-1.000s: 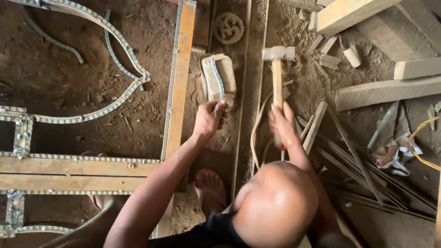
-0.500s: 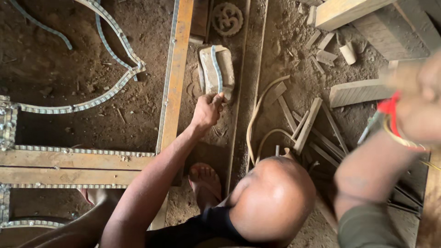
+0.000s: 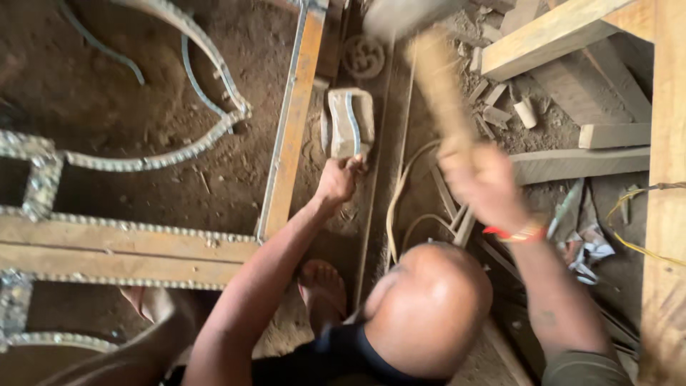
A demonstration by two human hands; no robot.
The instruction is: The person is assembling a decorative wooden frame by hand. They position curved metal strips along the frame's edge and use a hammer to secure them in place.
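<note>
My left hand (image 3: 339, 179) reaches forward, its fingers closed on the near end of a small wooden block (image 3: 341, 125) that carries a curved metal strip and lies on the dirt floor. My right hand (image 3: 480, 180), with a red band at the wrist, grips the wooden handle of a hammer (image 3: 437, 93). The hammer is blurred with motion. Its head (image 3: 400, 14) is up at the top edge of the view, beyond the block and to its right. My head and my bare foot (image 3: 325, 286) show below.
A long orange wooden rail (image 3: 293, 121) runs beside the block, joined to a wooden frame with beaded metal trim (image 3: 128, 243) at left. A round carved ornament (image 3: 363, 56) lies beyond the block. Planks (image 3: 564, 32), offcuts and thin bent strips (image 3: 400, 200) crowd the right.
The right hand lifted the hammer from beside the block toward the camera and now swings it, blurred. The left hand has stayed at the block.
</note>
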